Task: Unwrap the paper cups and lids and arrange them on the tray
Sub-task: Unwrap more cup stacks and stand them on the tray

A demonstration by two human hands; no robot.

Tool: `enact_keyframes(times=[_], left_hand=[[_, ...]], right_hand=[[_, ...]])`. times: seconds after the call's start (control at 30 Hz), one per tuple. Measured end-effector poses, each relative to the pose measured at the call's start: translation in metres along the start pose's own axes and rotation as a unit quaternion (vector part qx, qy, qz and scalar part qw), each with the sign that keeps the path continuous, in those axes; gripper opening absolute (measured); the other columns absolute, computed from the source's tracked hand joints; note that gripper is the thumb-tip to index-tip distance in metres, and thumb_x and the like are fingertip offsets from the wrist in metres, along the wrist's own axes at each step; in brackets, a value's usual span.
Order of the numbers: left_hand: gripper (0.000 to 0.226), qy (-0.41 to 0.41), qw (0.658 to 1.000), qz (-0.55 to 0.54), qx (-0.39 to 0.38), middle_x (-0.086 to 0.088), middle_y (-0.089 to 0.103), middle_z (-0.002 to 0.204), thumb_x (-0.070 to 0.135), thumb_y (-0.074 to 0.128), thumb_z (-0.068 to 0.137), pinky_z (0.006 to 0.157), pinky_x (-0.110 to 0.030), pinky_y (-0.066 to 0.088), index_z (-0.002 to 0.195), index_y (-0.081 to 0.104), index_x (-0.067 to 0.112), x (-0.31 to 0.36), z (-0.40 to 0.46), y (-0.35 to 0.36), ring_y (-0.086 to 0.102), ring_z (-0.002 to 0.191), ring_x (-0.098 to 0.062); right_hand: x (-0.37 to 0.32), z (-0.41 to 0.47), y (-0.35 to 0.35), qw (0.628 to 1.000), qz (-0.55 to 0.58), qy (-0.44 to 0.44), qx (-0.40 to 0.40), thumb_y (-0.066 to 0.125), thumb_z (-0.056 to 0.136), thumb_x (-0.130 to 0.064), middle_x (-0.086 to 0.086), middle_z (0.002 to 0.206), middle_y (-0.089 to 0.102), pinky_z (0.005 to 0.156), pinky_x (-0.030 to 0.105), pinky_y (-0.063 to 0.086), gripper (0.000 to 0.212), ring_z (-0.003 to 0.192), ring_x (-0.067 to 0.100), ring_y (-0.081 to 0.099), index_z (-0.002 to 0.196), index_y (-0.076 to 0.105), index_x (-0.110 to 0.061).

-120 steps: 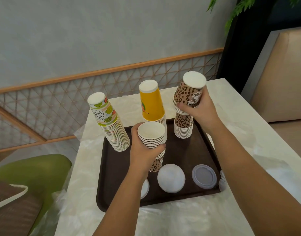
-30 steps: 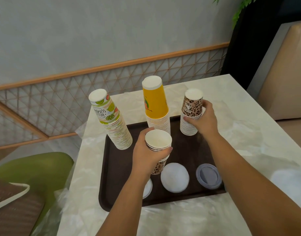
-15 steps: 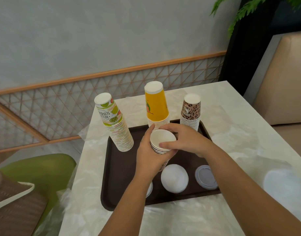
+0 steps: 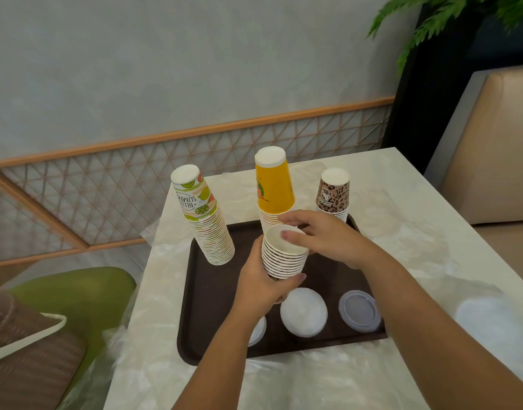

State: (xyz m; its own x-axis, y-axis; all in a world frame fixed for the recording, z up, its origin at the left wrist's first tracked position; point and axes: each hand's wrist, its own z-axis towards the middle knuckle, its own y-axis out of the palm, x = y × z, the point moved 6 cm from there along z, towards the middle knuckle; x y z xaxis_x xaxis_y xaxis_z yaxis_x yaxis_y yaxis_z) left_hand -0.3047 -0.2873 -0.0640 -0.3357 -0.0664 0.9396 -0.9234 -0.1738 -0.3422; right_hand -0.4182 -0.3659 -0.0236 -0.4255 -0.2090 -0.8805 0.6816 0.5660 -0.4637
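Clear plastic wrap point(image 4: 283, 377) lies loose on the marble counter point(image 4: 408, 232) nearest me, slippery under the dark brown plastic tray point(image 4: 212, 321). White round lids point(image 4: 303, 314) sit along its near edge. My left hand point(image 4: 261, 287) wraps a short upright stack of leopard-print paper cups point(image 4: 284, 257) above the tray; my right hand point(image 4: 325, 236) pinches the top rim with its fingers point(image 4: 292, 234). I judge a stuck cup could drag several out. Behind, the tilted fruit-print stack point(image 4: 205, 216), reading "HELLO SUMMER" inverted, could topple; the orange stack point(image 4: 274, 187) shows no legible text.
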Motion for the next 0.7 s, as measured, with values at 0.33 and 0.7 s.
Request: enact_keyframes(times=[0.33, 0.7], left_hand=[[0.071, -0.022, 1.000, 0.015, 0.013, 0.018, 0.060, 0.108, 0.019, 0.086, 0.064, 0.068, -0.004, 0.047, 0.120, 0.045, 0.033, 0.000, 0.000, 0.000, 0.059, 0.097, 0.002], [0.071, -0.057, 0.997, -0.023, 0.037, 0.016, 0.060, 0.110, 0.018, 0.085, 0.065, 0.084, -0.026, 0.051, 0.119, 0.044, 0.036, -0.007, 0.001, -0.011, 0.058, 0.102, -0.004]], right_hand=[[-0.016, -0.007, 0.005, 0.981, -0.179, -0.074, -0.032, 0.079, 0.071, -0.039, -0.010, 0.141, 0.041, 0.099, 0.023, 0.034, 0.080, 0.125, 0.008, 0.040, 0.139, 0.037, -0.032], [-0.009, -0.012, -0.044, 0.995, -0.075, -0.056, -0.028, 0.080, 0.072, -0.027, -0.010, 0.128, 0.045, 0.097, 0.033, 0.048, 0.067, 0.119, 0.009, 0.046, 0.128, 0.043, -0.035]])
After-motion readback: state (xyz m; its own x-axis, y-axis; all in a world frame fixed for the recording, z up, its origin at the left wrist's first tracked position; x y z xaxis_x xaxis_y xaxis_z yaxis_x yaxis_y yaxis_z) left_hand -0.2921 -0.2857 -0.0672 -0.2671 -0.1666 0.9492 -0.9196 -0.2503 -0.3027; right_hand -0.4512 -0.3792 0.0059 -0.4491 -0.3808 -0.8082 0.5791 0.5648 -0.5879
